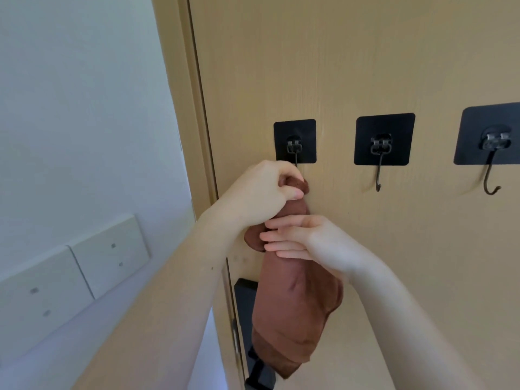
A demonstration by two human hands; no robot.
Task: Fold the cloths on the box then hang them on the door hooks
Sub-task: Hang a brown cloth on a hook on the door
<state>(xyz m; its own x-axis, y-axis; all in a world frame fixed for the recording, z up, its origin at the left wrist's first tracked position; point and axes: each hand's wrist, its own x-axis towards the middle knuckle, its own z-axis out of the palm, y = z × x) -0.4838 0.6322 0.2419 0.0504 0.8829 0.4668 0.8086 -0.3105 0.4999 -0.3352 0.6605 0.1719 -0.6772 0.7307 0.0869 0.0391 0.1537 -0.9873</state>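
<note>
Reaching up from bottom edge: both bare forearms, left one crossing from lower left, right one from lower right. Left hand (263, 190) pinching the top corner of the brown cloth (292, 299) between curled fingers and thumb, holding it up against the wire of the leftmost hook (295, 147), just under its black adhesive pad. Cannot tell whether the cloth is sitting on the hook tip yet; tip hidden behind the knuckles. Right hand (306, 237) lying across the cloth lower down, fingers straight and pointing left, pressing flat on the bunched fabric, not curling round it. Cloth hanging in a long folded bundle below both hands, lying against the door (365, 66) near its left edge, lower end dangling over a black door handle assembly (247, 299) at the door's left edge. Middle hook (381, 153) and right hook (491, 153) sitting in a row to the right at similar height, both bare, each a black square pad with a metal J-hook hanging down. Right pad running off the right edge of view. Door frame (194, 108) running along the door's left edge. White wall (84, 108) on the left carrying two white switch plates (109, 254), side by side, low on the wall.
</note>
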